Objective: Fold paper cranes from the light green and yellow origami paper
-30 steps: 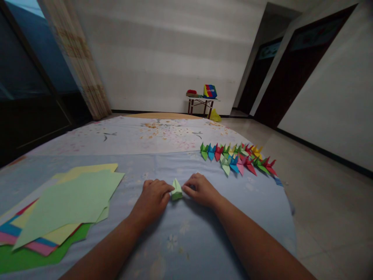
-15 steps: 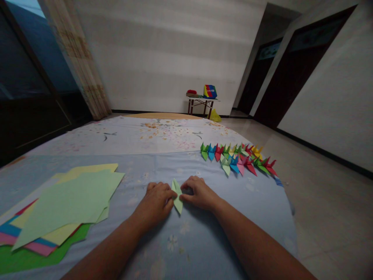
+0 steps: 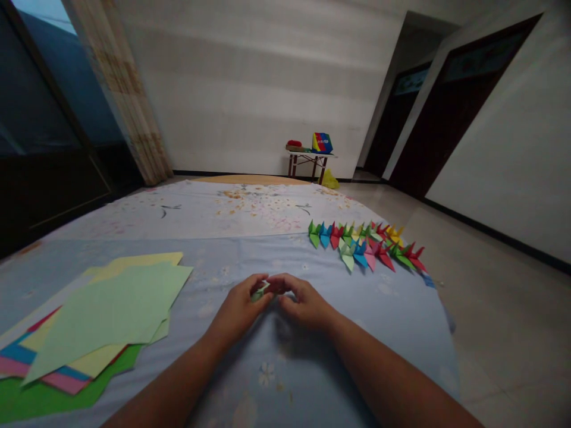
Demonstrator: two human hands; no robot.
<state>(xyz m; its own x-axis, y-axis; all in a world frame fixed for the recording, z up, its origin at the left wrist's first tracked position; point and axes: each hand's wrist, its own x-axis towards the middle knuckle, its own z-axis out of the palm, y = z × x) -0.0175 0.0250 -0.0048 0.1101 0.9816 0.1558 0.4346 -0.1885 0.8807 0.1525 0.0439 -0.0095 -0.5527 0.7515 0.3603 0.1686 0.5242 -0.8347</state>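
Note:
A small folded light green paper piece (image 3: pixel 259 291) is pinched between both of my hands, just above the blue sheet (image 3: pixel 312 368). My left hand (image 3: pixel 238 309) grips it from the left with closed fingers. My right hand (image 3: pixel 301 302) meets it from the right, fingers curled over it, so most of the paper is hidden. To the left lies a stack of coloured paper sheets (image 3: pixel 98 315) with a light green one on top. To the right, beyond my hands, several folded paper cranes (image 3: pixel 366 246) of many colours lie in rows.
A white floral sheet (image 3: pixel 232 208) lies beyond the blue one. The tiled floor (image 3: pixel 491 297) runs along the right. A small table with coloured items (image 3: pixel 310 151) stands by the far wall. A curtain (image 3: pixel 125 95) and dark window are at the left.
The green paper piece lay on the sheet between my fingertips; now both hands have drawn together and lifted it slightly, covering most of it.

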